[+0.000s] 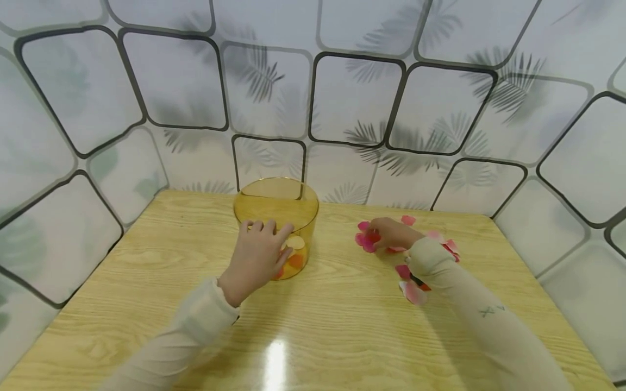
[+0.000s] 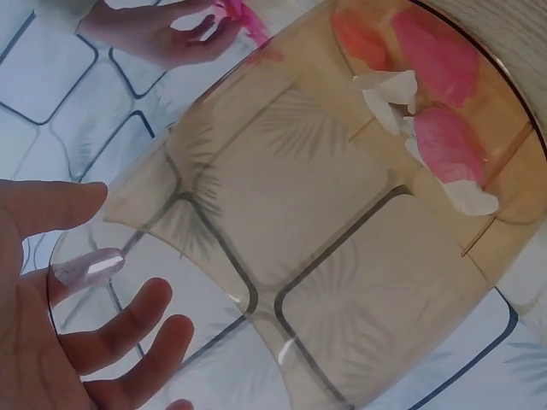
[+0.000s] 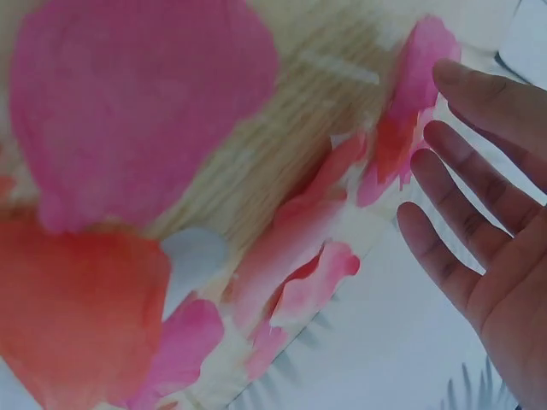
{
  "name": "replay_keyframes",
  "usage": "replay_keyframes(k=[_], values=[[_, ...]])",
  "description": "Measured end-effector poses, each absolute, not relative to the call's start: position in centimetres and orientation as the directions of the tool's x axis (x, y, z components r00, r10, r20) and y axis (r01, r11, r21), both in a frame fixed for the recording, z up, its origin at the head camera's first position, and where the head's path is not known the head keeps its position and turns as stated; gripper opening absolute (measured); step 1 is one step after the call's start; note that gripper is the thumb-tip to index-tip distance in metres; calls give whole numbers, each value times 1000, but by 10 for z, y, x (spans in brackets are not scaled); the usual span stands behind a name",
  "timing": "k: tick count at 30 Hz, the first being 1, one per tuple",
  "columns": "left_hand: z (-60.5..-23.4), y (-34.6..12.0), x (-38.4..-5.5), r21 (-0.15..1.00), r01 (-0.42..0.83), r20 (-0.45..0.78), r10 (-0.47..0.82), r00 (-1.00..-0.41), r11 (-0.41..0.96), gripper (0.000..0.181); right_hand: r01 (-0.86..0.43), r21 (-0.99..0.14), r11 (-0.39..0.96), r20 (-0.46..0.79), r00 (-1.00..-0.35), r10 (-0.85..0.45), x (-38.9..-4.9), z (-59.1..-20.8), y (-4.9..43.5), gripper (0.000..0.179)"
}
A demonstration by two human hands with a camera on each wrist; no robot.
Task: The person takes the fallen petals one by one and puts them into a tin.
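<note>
A transparent amber container (image 1: 309, 220), like a tall round bin, stands upright on the table with several pink, orange and white petals (image 2: 440, 149) at its bottom. At its near rim, my left hand (image 1: 259, 255) holds on, fingers over the edge and thumb along the outside wall. My right hand (image 1: 393, 234) pinches a small bunch of magenta and red petals (image 3: 410, 94) between thumb and forefinger, while its other fingers spread loosely. Around and below the right wrist lie loose petals (image 1: 413, 293) in pink, red and white.
The wood-grain table (image 1: 318, 326) meets a patterned white curtain-like backdrop (image 1: 357, 98) behind and at both sides. More petals (image 1: 408, 220) are scattered beyond the right hand, toward the table's back edge.
</note>
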State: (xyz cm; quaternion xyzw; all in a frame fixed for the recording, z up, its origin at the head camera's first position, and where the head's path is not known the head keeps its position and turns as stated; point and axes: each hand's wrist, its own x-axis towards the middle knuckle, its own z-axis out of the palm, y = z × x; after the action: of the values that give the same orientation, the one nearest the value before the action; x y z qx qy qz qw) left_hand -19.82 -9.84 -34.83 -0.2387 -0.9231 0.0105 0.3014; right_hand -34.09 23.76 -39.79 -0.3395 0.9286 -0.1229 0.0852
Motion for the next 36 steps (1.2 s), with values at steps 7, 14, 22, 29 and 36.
replay_keyframes(k=[7, 14, 22, 29, 36], values=[[-356, -96, -201, -151, 432, 616, 427, -662, 889, 33, -640, -255, 725, -83, -732, -676, -336, -402, 232, 22], [-359, -96, -202, -144, 441, 634, 424, -646, 886, 30, -642, -240, 728, -82, -734, -675, -335, -402, 229, 21], [-357, -98, -202, -148, 444, 632, 430, -645, 884, 30, -628, -254, 736, -106, -738, -666, -335, -396, 228, 14], [-356, -97, -202, -165, 439, 635, 435, -638, 883, 30, -622, -308, 720, -79, -738, -671, -333, -366, 216, 7], [-356, -96, -200, -167, 437, 639, 434, -635, 884, 31, -712, -252, 656, 125, -696, -707, -334, -309, 187, 3]])
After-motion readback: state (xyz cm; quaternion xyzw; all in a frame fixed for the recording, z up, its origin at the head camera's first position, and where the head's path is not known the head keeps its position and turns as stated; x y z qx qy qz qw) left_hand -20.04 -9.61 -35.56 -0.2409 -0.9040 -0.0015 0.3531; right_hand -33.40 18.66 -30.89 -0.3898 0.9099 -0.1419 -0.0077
